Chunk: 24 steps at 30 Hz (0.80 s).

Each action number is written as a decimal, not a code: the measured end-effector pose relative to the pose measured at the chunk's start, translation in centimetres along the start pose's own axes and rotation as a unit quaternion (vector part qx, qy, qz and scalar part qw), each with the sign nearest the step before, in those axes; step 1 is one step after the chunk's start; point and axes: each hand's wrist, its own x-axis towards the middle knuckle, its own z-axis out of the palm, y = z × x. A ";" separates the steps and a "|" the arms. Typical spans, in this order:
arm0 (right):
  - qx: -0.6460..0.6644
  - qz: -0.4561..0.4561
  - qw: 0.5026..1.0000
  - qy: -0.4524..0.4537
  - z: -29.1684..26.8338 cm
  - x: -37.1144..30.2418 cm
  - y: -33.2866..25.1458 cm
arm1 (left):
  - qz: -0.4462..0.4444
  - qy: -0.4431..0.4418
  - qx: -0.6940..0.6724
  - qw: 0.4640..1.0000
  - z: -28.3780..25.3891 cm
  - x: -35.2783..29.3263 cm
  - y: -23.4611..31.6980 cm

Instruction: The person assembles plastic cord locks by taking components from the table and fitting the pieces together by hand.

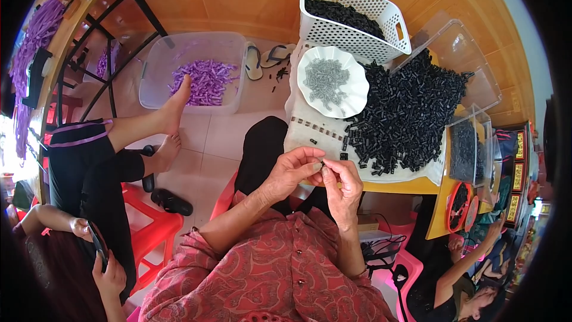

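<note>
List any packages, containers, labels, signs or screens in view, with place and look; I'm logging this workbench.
White perforated basket: top centre, rectangular, holding black pieces.
Clear plastic tub: on the floor at left, holding purple pieces.
Clear box: table's right edge, dark pieces inside.
White scalloped dish: on the table, grey pieces.
Phone: lower left, dark slab in another person's hands; screen not readable.
Framed red-and-gold panels: far right edge.

My left hand (292, 170) and right hand (345, 185) meet in front of my chest, fingers (314, 166) pinching a small black piece (323, 164) between them. Just beyond, a heap of black parts (411, 113) lies on the table (405, 186), beside a white scalloped plate (333, 82) of grey pieces. A white basket (351, 15) stands behind. On the floor, a clear tub (196, 71) holds purple parts.
</note>
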 end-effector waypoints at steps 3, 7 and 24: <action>-0.025 -0.024 0.999 0.015 0.0 0.2 0.9 | -0.015 0.009 0.008 1.000 -0.5 0.1 -0.6; -0.002 -0.005 1.000 0.024 0.4 0.5 1.1 | 0.031 0.024 -0.015 0.999 -0.3 0.4 -1.1; -0.286 -0.133 0.945 0.083 -1.6 8.3 3.2 | 0.036 0.049 -0.062 0.996 -0.8 0.4 -0.4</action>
